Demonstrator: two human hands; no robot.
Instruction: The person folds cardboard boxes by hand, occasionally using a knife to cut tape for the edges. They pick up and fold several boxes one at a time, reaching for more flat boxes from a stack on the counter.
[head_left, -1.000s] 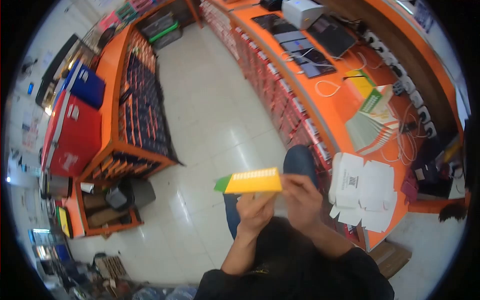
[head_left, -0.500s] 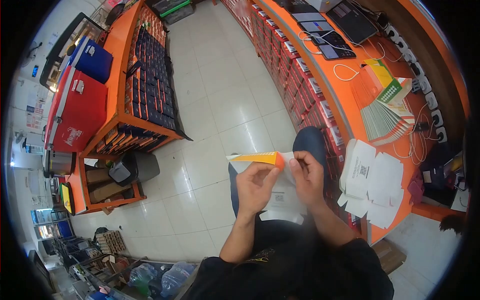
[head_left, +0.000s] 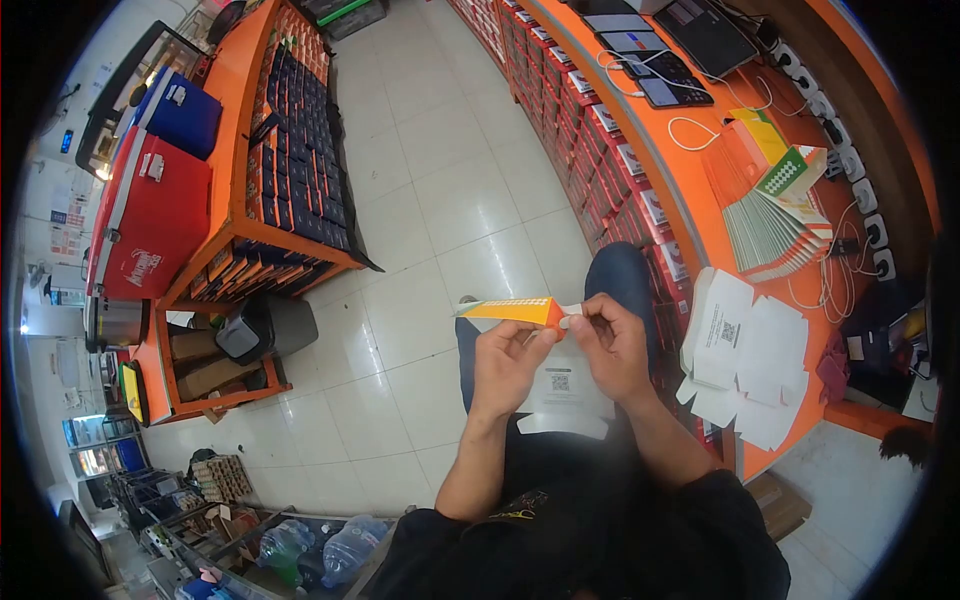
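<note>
A small yellow, orange and white carton (head_left: pixel 520 312) is held up over my lap, partly folded, its narrow printed side facing up. My left hand (head_left: pixel 505 365) pinches its near edge close to the orange end. At that end, the thumb and fingers of my right hand (head_left: pixel 612 350) are closed on a white flap. Below both hands, a flat white carton blank (head_left: pixel 562 388) with a printed square code lies across my lap. My fingers hide part of the held carton.
To the right, an orange counter (head_left: pixel 690 190) carries white carton blanks (head_left: pixel 770 350), a fanned stack of printed cartons (head_left: pixel 770 235), cables and phones (head_left: pixel 672 92). Red boxes (head_left: pixel 600 150) fill its side. Across the tiled floor stand a dark bin (head_left: pixel 265 330) and a red cooler (head_left: pixel 155 220).
The carton's orange end has turned more into view, showing a white flap. My right hand has shifted slightly up at that end. My left hand keeps its pinch.
</note>
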